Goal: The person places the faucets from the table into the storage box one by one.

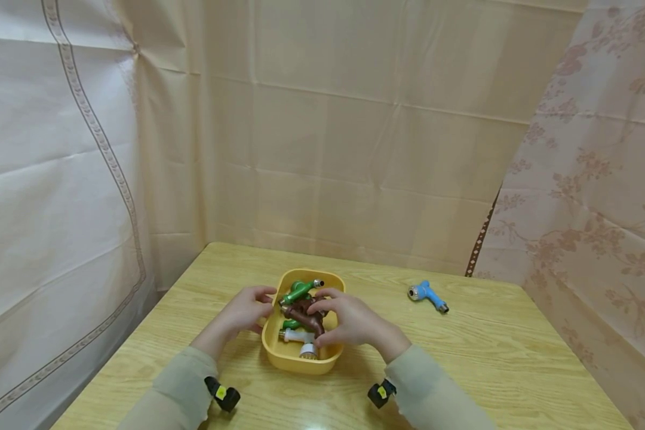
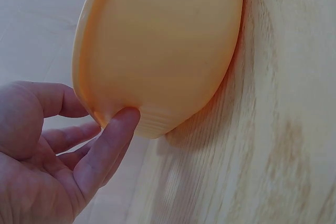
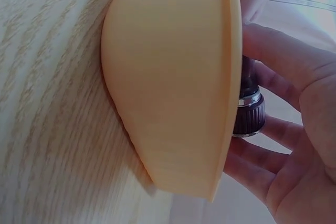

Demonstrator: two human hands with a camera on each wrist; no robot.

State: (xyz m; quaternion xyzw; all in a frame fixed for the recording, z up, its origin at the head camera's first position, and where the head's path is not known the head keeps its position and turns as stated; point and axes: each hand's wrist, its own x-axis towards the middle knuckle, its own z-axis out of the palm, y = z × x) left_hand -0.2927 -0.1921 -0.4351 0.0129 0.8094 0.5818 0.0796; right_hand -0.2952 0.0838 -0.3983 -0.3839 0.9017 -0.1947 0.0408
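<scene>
A yellow plastic basin [image 1: 301, 364] holds several faucets. Among them are a green faucet [image 1: 299, 292] at the far end, a brown faucet [image 1: 307, 319] in the middle and a white faucet [image 1: 298, 337] near the front. My left hand [image 1: 245, 309] pinches the basin's left rim, one digit against the outer wall [image 2: 157, 45] in the left wrist view. Reaching over the right rim, my right hand [image 1: 349, 318] has its thumb and fingers curled round the brown faucet. A dark ribbed end [image 3: 249, 116] of it shows beyond the rim in the right wrist view.
A blue faucet [image 1: 429, 297] lies apart on the wooden table [image 1: 462, 370], to the right of the basin. Beige curtains [image 1: 344, 131] hang behind the table, with more cloth at both sides.
</scene>
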